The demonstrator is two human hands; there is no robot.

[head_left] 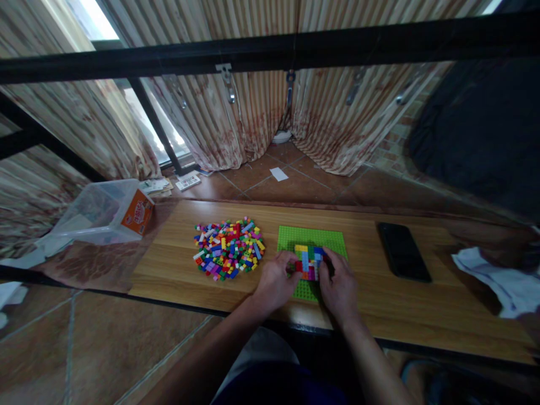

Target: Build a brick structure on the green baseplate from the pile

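A block of colourful toy building bricks [311, 264] sits over a green studded baseplate [312, 233]; whether it is pressed onto the plate, I cannot tell. My left hand [276, 281] grips its left side, thumb and forefinger closed around the edge by a red brick [298, 265]. From the other side, the fingers and thumb of my right hand [341, 284] close on the right edge, near a blue brick [318, 251]. My fingers partly hide both edges. To the left of the plate spreads a heap of loose mixed bricks [230, 247].
The wooden board [169, 270] carries everything, with a black phone [404, 251] to the right. A clear plastic box [101, 211] with an orange label lies at left. White cloth or paper [500, 278] lies at far right. A dark metal rail [253, 53] crosses before the curtains.
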